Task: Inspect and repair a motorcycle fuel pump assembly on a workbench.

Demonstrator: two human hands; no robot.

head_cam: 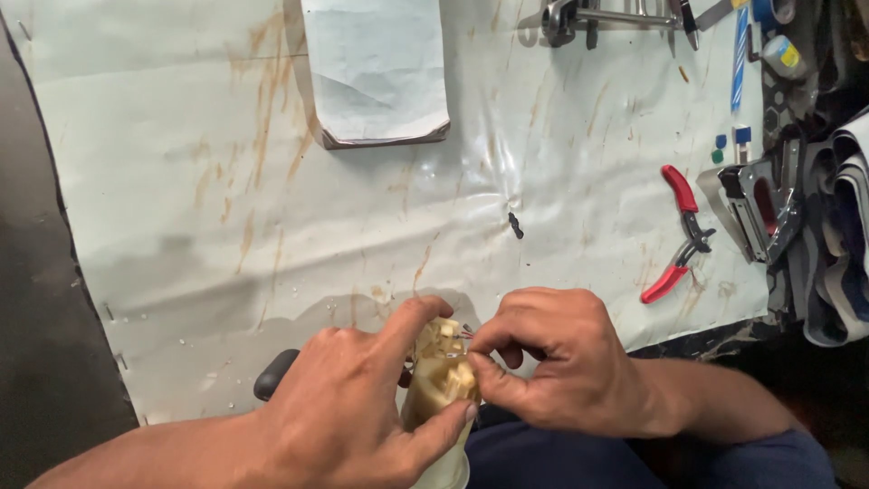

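Fingers (493, 349) pinching cream plastic part (444, 371), left hand (348, 417) gripping it

Your left hand (348, 417) and right hand (557, 358): bare, no gloves, rings or watch. Forearms uncovered, no sleeves in view. Your lap: dark navy-blue cloth garment (579, 457), plain, unmarked.

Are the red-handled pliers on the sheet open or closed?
Open: the two red handles of the pliers spread clearly apart on the stained sheet.
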